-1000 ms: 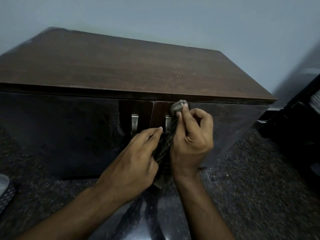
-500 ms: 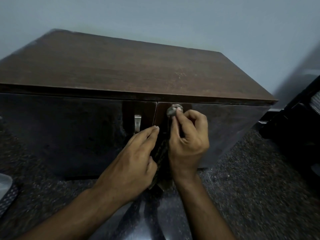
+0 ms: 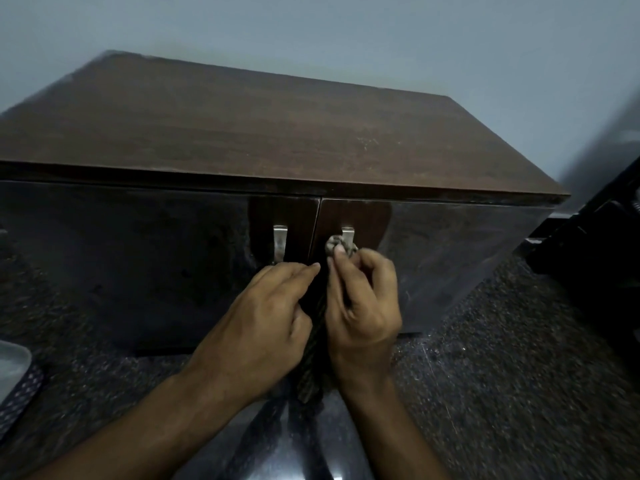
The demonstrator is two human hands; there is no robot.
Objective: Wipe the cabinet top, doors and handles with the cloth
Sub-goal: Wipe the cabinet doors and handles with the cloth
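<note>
A low dark brown wooden cabinet [image 3: 242, 133] with a matte, grained top stands on a dark speckled stone floor [image 3: 502, 375] against a pale grey wall [image 3: 346, 36]. Its two front doors are glossy and almost black, mirroring the floor; the left door [image 3: 138, 265] and right door [image 3: 450, 258] meet at a thin vertical seam at the cabinet's middle. Just beside that seam, each door carries a short, flat, brushed-metal handle: the left handle [image 3: 280, 244] is bare, and the right handle [image 3: 348, 233] shows only its top end.

The grey-brown, crumpled cloth [image 3: 337, 244] is bunched against the right handle, below its top end, and a darker, patterned length of it hangs down between the wrists in front of the cabinet's doors. The right hand [image 3: 363, 303] pinches the bunched cloth with curled fingers [image 3: 337, 268], pressing it onto the handle. The left hand [image 3: 263, 323] lies just beside it, fingers held together and nearly straight, their tips at the seam below the left handle; whether they touch the hanging cloth cannot be told.
</note>
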